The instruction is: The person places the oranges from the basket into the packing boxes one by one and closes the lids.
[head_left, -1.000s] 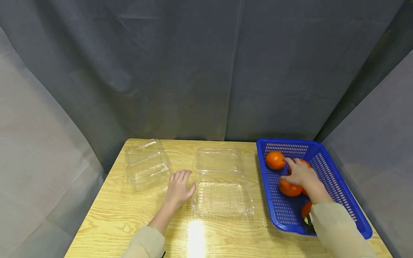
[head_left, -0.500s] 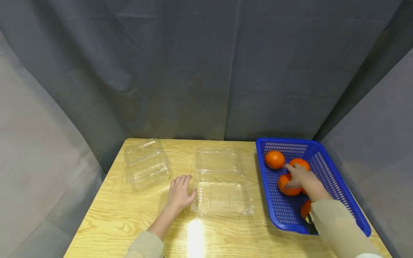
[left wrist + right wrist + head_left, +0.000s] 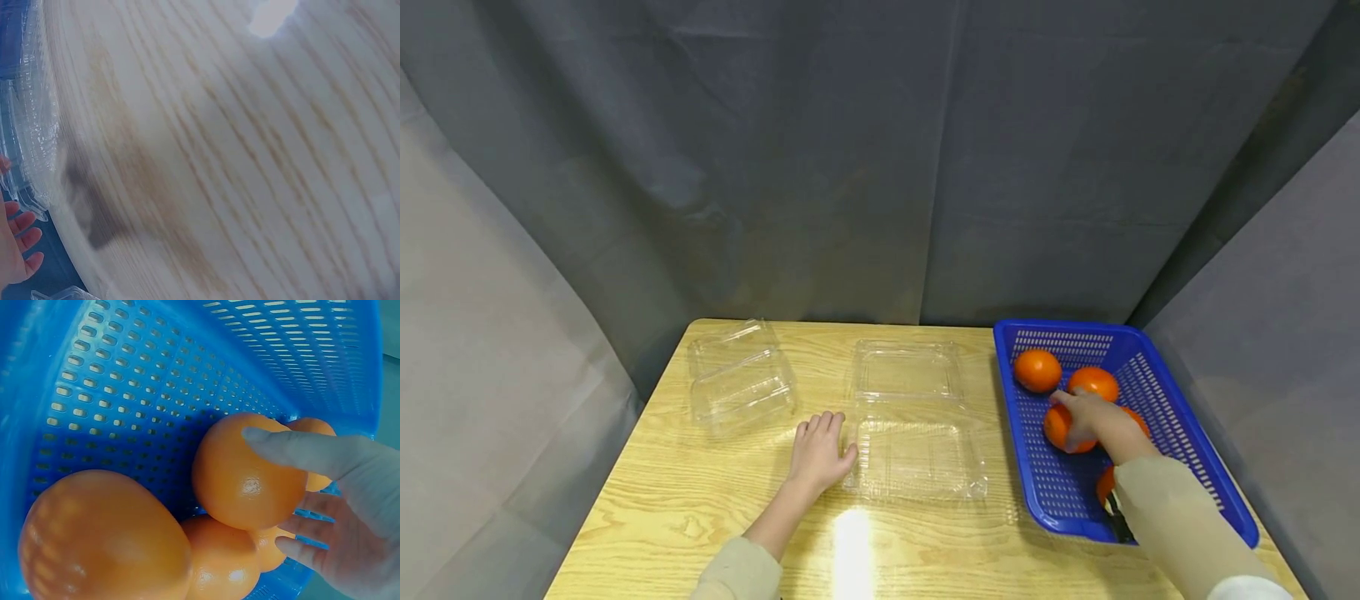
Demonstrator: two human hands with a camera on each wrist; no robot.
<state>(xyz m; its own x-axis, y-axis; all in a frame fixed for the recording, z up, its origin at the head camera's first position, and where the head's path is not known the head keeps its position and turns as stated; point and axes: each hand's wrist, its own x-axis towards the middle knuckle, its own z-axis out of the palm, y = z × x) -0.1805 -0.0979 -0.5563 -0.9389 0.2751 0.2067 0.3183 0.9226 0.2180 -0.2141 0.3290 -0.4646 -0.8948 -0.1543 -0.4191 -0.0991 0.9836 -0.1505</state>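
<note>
In the head view my right hand (image 3: 1093, 421) reaches into the blue plastic basket (image 3: 1017, 467) and grips an orange (image 3: 1057, 427). The right wrist view shows the thumb (image 3: 287, 450) laid across this orange (image 3: 244, 487), with the fingers along its other side. Other oranges (image 3: 103, 537) lie around it in the basket. My left hand (image 3: 820, 457) rests palm down, fingers extended, at the left edge of an opened clear plastic clamshell box (image 3: 917, 458). Only its fingertips and part of the palm show at the left border of the left wrist view.
Another opened clear clamshell box (image 3: 741, 387) lies at the back left of the wooden table (image 3: 647, 508). The basket's raised walls surround the right hand. Grey curtains (image 3: 820, 167) hang behind the table and at both sides.
My right hand has drawn back from the farther oranges and settled on the nearer one. The left hand slid slightly toward me, then stayed beside the clamshell box.
</note>
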